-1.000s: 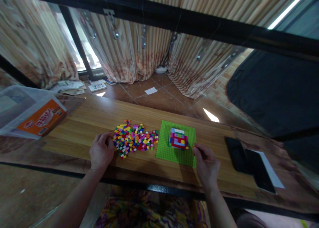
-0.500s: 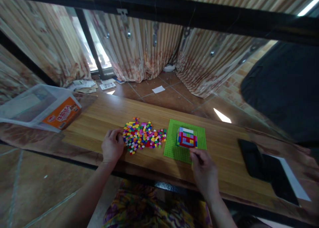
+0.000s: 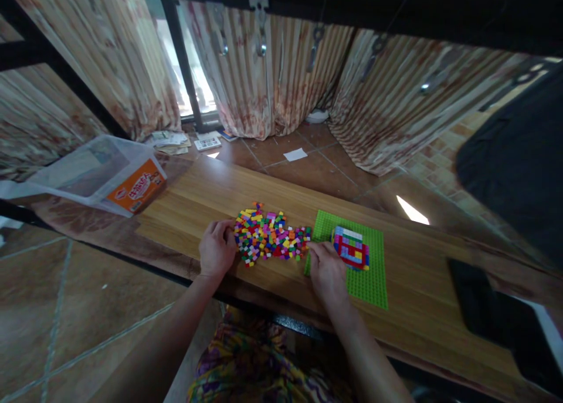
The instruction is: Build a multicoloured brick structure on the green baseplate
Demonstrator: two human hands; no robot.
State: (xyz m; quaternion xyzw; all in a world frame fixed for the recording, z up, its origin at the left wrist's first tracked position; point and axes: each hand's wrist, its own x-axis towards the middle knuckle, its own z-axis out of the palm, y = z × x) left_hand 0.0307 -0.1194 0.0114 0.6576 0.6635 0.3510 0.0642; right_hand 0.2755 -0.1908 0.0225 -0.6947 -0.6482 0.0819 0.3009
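Note:
A pile of small multicoloured bricks [image 3: 270,239] lies on the wooden tabletop [image 3: 211,203]. My left hand [image 3: 216,251] rests at the pile's left edge, fingers curled against the bricks. My right hand [image 3: 326,269] reaches to the pile's right edge, fingertips together at the bricks there, over the left side of the green baseplate [image 3: 373,274]. On the baseplate stands a small square build of red, blue, pink and white bricks [image 3: 350,248]. Whether either hand holds a brick is hidden.
A clear plastic bin with an orange label [image 3: 109,177] stands at the table's left end. A dark phone or tablet [image 3: 472,303] lies on the right. Curtains, papers and a tiled floor lie beyond the table. A black bar crosses overhead.
My right hand has moved left from beside the baseplate's right edge, past the build, to the pile's right edge. The left hand stays at the pile. The view has shifted.

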